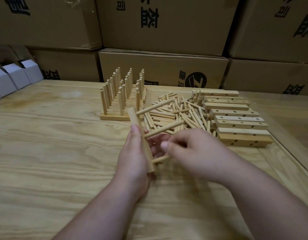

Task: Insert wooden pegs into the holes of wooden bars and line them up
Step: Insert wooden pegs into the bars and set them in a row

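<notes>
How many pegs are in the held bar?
Three: two stick out of the bar fully seated; the right hand pinches the third peg at its hole.

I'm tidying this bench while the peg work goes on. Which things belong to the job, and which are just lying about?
Job:
- bar gripped in the left hand
- peg pinched by the right hand
- loose pegs
- drilled bars
- finished row

Lying about:
- cardboard boxes
- white cartons

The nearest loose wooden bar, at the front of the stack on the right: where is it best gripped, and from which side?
Grip the nearest light rectangular wooden bar at mid-length across its long sides, from above. Its near side is free, and its holes face forward.
</notes>
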A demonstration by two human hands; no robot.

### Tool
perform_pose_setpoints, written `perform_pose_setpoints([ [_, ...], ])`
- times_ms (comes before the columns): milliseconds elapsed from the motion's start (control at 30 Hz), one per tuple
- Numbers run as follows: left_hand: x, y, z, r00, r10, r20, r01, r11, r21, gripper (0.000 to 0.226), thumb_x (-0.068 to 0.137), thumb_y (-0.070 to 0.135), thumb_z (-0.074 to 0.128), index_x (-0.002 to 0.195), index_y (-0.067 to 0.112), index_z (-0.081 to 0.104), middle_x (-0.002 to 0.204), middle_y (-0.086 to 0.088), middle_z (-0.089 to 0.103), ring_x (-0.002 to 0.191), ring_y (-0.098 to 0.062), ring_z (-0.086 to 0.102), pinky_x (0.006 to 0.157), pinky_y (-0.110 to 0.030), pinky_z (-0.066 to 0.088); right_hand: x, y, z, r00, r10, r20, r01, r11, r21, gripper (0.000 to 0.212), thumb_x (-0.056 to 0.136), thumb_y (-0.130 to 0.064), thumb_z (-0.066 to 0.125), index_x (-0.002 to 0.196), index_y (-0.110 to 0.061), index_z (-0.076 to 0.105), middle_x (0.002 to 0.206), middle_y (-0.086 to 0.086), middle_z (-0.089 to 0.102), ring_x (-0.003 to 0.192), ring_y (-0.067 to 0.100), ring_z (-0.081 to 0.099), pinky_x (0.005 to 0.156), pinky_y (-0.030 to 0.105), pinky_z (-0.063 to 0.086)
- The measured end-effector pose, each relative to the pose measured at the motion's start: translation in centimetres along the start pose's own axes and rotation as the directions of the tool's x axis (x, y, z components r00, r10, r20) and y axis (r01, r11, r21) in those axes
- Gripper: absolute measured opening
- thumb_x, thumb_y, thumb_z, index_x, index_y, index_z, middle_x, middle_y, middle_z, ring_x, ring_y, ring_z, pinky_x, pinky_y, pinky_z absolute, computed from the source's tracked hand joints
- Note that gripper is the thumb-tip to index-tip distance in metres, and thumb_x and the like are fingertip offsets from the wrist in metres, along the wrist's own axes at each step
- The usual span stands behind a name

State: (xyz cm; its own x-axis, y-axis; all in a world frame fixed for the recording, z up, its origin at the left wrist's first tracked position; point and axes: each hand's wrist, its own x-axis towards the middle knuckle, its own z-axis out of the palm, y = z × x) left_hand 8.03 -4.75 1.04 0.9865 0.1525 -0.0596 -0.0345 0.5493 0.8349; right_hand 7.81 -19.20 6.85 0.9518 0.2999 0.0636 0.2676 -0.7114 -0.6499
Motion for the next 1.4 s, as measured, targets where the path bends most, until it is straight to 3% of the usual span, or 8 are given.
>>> perform_pose_setpoints([
  [100,0.2,0.6,-0.1,0.995,-0.075,0.068,0.086,0.979,-0.186,0.042,0.106,0.052,0.026,0.109,0.018,0.050,0.103,-0.020,0.076,0.098,-0.034,0.074,0.080,-0.045,0.058,0.9,1.2,-1.4,0.956,0.165,-0.243,0.004,0.821,0.571,0.046,0.094,-0.062,0.053,0.092,-0.024,0.079,0.081,-0.008,0.075,0.077,0.007,0.068,0.072,0.034,0.054],
  [200,0.3,1.4,-0.7,0.967,-0.181,0.179,0.234,0.909,-0.346,0.056,0.106,0.051,0.024,0.118,0.008,0.058,0.110,-0.015,0.075,0.107,-0.034,0.072,0.089,-0.050,0.057,1.0,1.8,-1.4,0.960,0.266,-0.089,0.030,0.219,0.975,0.065,0.095,-0.063,0.043,0.106,-0.011,0.079,0.105,0.013,0.077,0.099,0.027,0.072,0.088,0.043,0.058],
  [367,-0.8,1.7,-0.7,0.828,-0.248,0.502,0.505,0.721,-0.476,0.048,0.101,0.048,0.036,0.100,0.008,0.061,0.084,-0.014,0.074,0.084,-0.034,0.075,0.077,-0.048,0.061,0.9,0.8,2.1,0.957,0.201,0.209,-0.175,-0.172,0.969,0.074,0.094,-0.067,0.043,0.126,-0.005,0.068,0.118,0.025,0.072,0.106,0.032,0.070,0.112,0.047,0.041],
  [500,-1.7,1.5,0.1,0.755,-0.308,0.579,0.566,0.752,-0.337,0.052,0.103,0.048,0.033,0.107,0.006,0.063,0.086,-0.018,0.069,0.084,-0.036,0.073,0.076,-0.049,0.062,0.6,-0.4,4.1,0.925,0.158,0.345,-0.275,-0.347,0.896,0.071,0.089,-0.064,0.053,0.115,0.000,0.068,0.057,0.001,0.060,0.079,0.018,0.063,0.105,0.027,0.047],
  [600,-1.7,1.4,0.6,0.779,-0.304,0.548,0.553,0.744,-0.374,0.041,0.100,0.046,0.036,0.116,0.012,0.053,0.089,-0.017,0.066,0.094,-0.039,0.073,0.073,-0.050,0.063,0.6,-0.1,4.5,0.924,0.151,0.351,-0.258,-0.431,0.865,0.069,0.091,-0.064,0.054,0.103,0.000,0.077,0.081,0.007,0.071,0.123,0.033,0.065,0.108,0.046,0.050],
  [1033,0.1,0.8,0.3,0.956,-0.181,0.233,0.267,0.865,-0.424,0.065,0.105,0.052,0.026,0.133,-0.002,0.049,0.127,-0.017,0.068,0.120,-0.032,0.065,0.100,-0.043,0.052,0.6,0.1,5.4,0.963,-0.020,0.270,-0.256,-0.391,0.884,0.102,0.089,-0.080,0.033,0.146,0.004,0.045,0.143,0.031,0.055,0.135,0.044,0.053,0.122,0.054,0.027],
  [1267,-0.2,0.5,0.4,0.986,-0.031,0.166,0.076,0.960,-0.269,0.037,0.099,0.023,0.050,0.127,-0.001,0.052,0.126,-0.027,0.066,0.119,-0.033,0.065,0.100,-0.043,0.053,1.0,0.3,4.6,0.976,0.190,0.109,-0.149,0.209,0.966,0.038,0.097,-0.029,0.058,0.129,-0.010,0.065,0.120,0.014,0.075,0.107,0.025,0.073,0.097,0.046,0.056],
  [1400,-0.4,0.3,0.2,0.970,0.052,0.237,-0.014,0.987,-0.159,0.019,0.092,0.016,0.063,0.110,0.013,0.063,0.111,-0.019,0.073,0.092,-0.018,0.071,0.079,-0.031,0.056,1.1,0.9,3.7,0.971,0.239,0.008,-0.087,0.319,0.944,0.015,0.100,-0.009,0.054,0.108,-0.013,0.067,0.102,0.014,0.077,0.087,0.026,0.070,0.076,0.044,0.060],
])
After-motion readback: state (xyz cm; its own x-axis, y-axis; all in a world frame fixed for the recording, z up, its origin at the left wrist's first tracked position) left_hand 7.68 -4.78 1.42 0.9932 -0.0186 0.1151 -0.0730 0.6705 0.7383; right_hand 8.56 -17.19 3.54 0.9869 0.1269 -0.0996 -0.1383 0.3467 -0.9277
